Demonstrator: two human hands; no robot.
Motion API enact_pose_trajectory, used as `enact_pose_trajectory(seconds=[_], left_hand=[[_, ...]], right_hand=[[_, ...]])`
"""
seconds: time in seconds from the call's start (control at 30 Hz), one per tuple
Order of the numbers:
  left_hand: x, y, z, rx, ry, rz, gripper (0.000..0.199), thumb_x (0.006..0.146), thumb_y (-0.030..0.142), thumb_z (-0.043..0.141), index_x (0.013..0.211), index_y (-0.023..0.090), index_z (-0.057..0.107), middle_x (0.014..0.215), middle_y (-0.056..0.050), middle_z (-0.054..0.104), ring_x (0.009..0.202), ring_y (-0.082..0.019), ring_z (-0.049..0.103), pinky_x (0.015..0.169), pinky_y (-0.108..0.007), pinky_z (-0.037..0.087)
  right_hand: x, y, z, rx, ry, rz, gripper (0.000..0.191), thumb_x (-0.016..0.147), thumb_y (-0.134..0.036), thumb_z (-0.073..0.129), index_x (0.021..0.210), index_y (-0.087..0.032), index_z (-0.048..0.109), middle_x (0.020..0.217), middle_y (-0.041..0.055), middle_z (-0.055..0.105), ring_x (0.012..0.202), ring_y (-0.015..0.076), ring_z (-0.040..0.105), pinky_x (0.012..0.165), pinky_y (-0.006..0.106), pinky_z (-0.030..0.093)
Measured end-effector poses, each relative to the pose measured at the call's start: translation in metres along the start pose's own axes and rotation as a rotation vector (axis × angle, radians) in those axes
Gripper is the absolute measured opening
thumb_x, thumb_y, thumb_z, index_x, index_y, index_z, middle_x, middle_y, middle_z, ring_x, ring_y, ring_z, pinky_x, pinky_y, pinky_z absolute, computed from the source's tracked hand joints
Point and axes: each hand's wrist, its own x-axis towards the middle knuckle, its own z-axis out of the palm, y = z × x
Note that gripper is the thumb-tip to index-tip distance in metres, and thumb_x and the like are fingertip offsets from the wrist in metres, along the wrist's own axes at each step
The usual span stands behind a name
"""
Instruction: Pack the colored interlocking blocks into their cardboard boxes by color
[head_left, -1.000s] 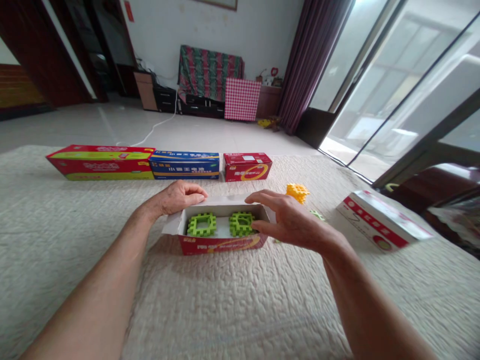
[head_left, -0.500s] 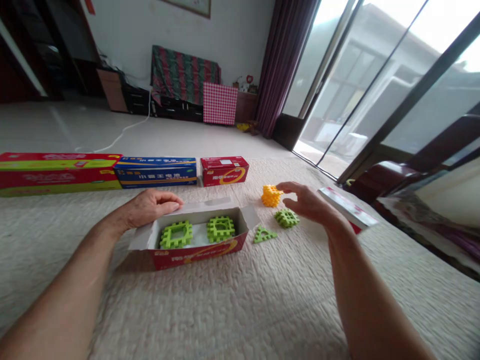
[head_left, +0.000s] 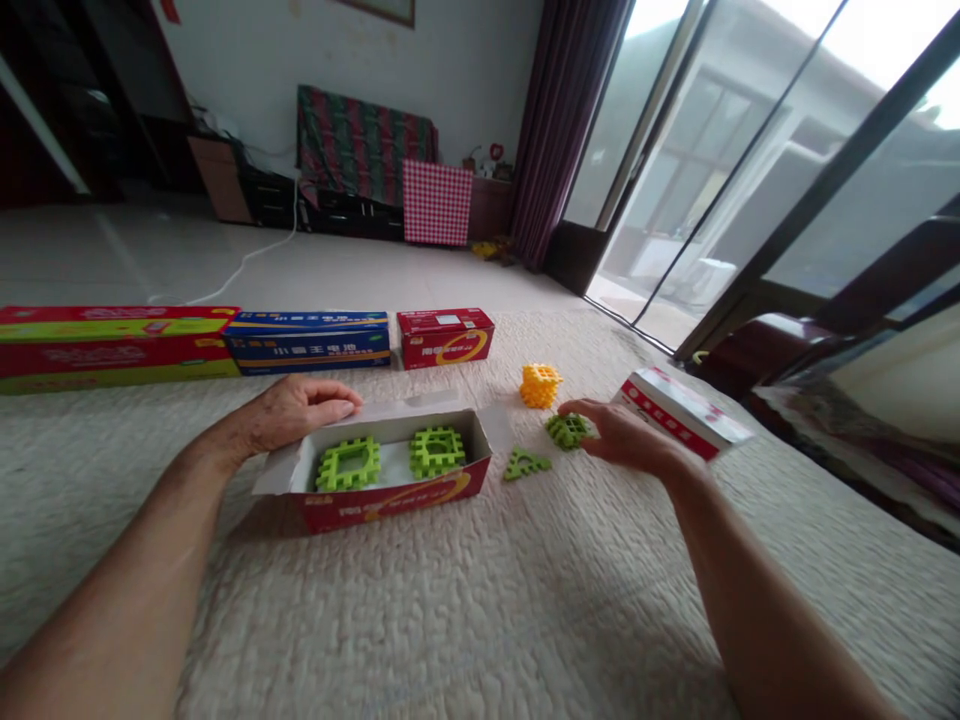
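My left hand (head_left: 319, 405) is closed at the back left edge of an open red cardboard box (head_left: 405, 503), its fingers on the rim by the raised flap. Two stacks of toothed green building blocks lie inside, a left stack (head_left: 322, 470) and a right stack (head_left: 415, 458). To the right of the box, my right hand (head_left: 611, 432) has its fingers and thumb around a small stack of green building blocks (head_left: 564, 430) on the quilted cover. Beside it lie a green triangular block (head_left: 517, 465) and a stack of yellow blocks (head_left: 540, 387).
Behind the open box stand a closed small red box (head_left: 448, 340), a blue box (head_left: 307, 343) and a long red and green box (head_left: 112, 350) in a row. A white and red box (head_left: 682, 413) lies beyond my right wrist. Everything rests on a beige quilted cover (head_left: 450, 620).
My right hand has moved down from beside the yellow blocks to the green stack. My left hand stays at the box edge. The view has shifted slightly.
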Motion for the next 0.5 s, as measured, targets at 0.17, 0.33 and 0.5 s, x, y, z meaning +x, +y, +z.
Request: enact_pose_trajectory(seconds=[0.17, 0.33, 0.5], left_hand=[[0.003, -0.007, 0.000, -0.008, -0.007, 0.003, 0.042, 0.068, 0.055, 0.061, 0.089, 0.022, 0.077, 0.090, -0.003, 0.077, 0.086, -0.024, 0.068, 0.078, -0.027, 0.053], [0.000, -0.006, 0.000, -0.008, -0.014, 0.044, 0.036, 0.071, 0.049, 0.059, 0.089, 0.022, 0.077, 0.090, -0.001, 0.076, 0.085, -0.021, 0.067, 0.079, -0.026, 0.050], [0.000, -0.007, 0.002, -0.090, -0.013, 0.053, 0.035, 0.073, 0.043, 0.057, 0.090, 0.020, 0.076, 0.087, -0.003, 0.075, 0.079, -0.019, 0.066, 0.072, -0.026, 0.049]], right_hand=[[-0.001, 0.007, 0.001, -0.017, 0.022, -0.012, 0.052, 0.067, -0.009, 0.057, 0.118, -0.021, 0.063, 0.123, 0.0101, 0.066, 0.110, 0.0253, 0.064, 0.099, 0.043, 0.050], [-0.002, -0.002, -0.009, -0.020, 0.175, -0.037, 0.046, 0.073, -0.022, 0.058, 0.119, -0.023, 0.062, 0.120, 0.0114, 0.066, 0.105, 0.0284, 0.064, 0.095, 0.048, 0.051], [0.011, -0.060, -0.027, 0.071, 0.294, -0.179, 0.039, 0.080, -0.030, 0.059, 0.118, -0.026, 0.061, 0.121, 0.0093, 0.064, 0.105, 0.0277, 0.062, 0.088, 0.046, 0.052]])
